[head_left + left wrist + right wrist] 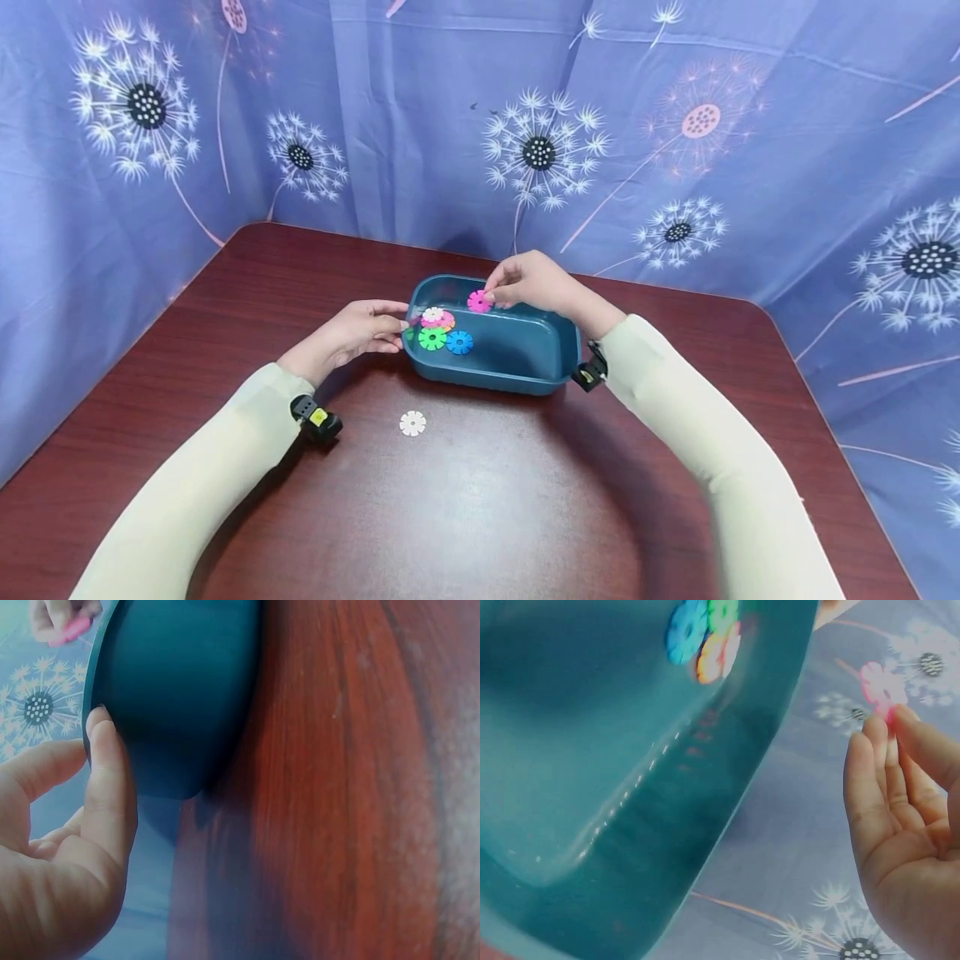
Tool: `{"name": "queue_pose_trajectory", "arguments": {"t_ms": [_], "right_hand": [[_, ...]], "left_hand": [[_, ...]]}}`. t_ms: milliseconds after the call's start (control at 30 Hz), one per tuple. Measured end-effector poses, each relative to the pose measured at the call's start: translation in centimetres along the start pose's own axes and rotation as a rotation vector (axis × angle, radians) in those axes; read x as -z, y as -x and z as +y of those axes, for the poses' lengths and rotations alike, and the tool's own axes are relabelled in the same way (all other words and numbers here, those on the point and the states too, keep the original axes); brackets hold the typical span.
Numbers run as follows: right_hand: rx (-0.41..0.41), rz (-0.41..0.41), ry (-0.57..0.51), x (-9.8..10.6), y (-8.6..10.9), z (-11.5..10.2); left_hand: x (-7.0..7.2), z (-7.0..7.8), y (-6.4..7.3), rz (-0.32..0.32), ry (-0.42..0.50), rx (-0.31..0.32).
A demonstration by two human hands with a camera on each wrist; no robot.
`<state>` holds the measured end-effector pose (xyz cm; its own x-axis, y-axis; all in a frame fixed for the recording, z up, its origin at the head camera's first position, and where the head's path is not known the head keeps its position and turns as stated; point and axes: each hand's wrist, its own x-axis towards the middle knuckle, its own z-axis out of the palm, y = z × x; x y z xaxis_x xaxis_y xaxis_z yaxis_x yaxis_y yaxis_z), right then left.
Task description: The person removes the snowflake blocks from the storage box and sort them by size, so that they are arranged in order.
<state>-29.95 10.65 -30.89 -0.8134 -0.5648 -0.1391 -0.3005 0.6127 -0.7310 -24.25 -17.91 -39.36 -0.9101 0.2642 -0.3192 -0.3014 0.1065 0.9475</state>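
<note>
My left hand (356, 333) holds the left end of a dark teal plastic tub (491, 383). In the left wrist view its thumb and a finger pinch the tub's rim. Over the tub's far side, my right hand (534, 282) pinches a pink notched disc (883, 685) between thumb and fingertips. A green disc (432, 338) and a blue disc (460, 342) lie inside the tub at its left end. Just behind them are a small white disc (432, 314) and overlapping pink and orange discs (447, 321).
One white notched disc (412, 423) lies on the dark red wooden table (337, 517), in front of the tub's left end. A blue curtain (420, 125) with dandelion prints hangs behind the table. Black wrist cameras sit on both forearms, the right one close to the tub's right end.
</note>
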Motion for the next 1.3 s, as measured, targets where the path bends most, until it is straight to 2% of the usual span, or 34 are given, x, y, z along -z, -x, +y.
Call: {"name": "queue_pose_trajectory", "arguments": {"t_ms": [167, 300, 433, 567, 700, 833, 1300], "right_hand": [[-0.008, 0.051, -0.105, -0.6, 3.2, 0.5], [-0.06, 0.084, -0.212, -1.7, 5.4, 0.8], [-0.11, 0.07, -0.317, -3.3, 7.2, 1.0], [-0.107, 0.054, -0.392, -4.8, 8.5, 1.1], [-0.099, 0.058, -0.449, -6.2, 9.3, 1.0], [-0.125, 0.043, -0.495, -7.6, 9.8, 1.2], [-0.233, -0.01, -0.525, -11.8, 10.0, 2.4]], "left_hand": [[0.0, -0.1, 0.0, 0.008, 0.005, -0.001], [-0.2, 0.0, 0.1, 0.01, 0.018, -0.003], [-0.2, -0.1, 0.2, 0.012, 0.024, 0.005], [-0.2, -0.1, 0.2, 0.008, 0.025, 0.009], [-0.2, 0.0, 0.3, 0.001, 0.026, 0.0], [-0.2, 0.1, 0.3, 0.002, 0.029, -0.003], [-0.3, 0.1, 0.3, 0.005, 0.018, 0.01]]}}
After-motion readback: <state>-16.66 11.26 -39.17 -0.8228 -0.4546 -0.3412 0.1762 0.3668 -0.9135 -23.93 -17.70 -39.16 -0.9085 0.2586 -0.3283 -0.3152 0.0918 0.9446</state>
